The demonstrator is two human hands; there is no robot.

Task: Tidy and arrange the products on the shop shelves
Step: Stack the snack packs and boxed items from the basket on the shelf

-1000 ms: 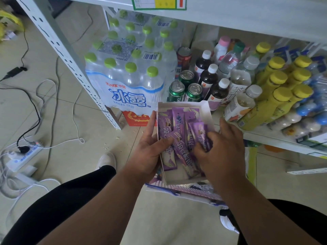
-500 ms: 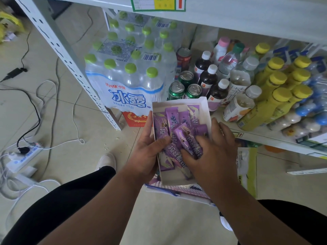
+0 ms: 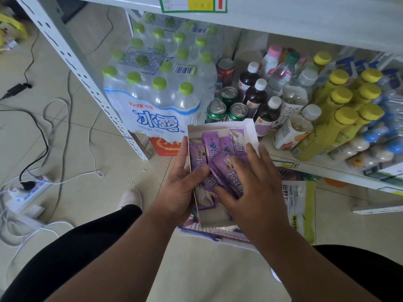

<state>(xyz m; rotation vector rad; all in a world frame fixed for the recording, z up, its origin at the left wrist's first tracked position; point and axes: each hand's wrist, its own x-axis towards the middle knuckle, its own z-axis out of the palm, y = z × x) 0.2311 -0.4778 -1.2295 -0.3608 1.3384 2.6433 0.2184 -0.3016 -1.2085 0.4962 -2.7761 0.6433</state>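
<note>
White box (image 3: pixel 246 129) of purple snack packets (image 3: pixel 212 147) held out in front of the lower shelf (image 3: pixel 327 171), near its left end, just short of the green cans (image 3: pixel 217 111). Left hand (image 3: pixel 182 188) cupping the box's left wall, thumb hooked over onto the packets — steadying it, probably, so the sorting won't tip it. Right hand (image 3: pixel 250 182) spread flat across the loose packets, fingers fairly straight, pressing and combing rather than pinching; looks aimed at squaring them into a row. Far packets upright, near ones slanted. Water multipack (image 3: pixel 157 101) far left, yellow-capped bottles (image 3: pixel 340 118) leaning at right. Box likely bound for the shelf once neat.
</note>
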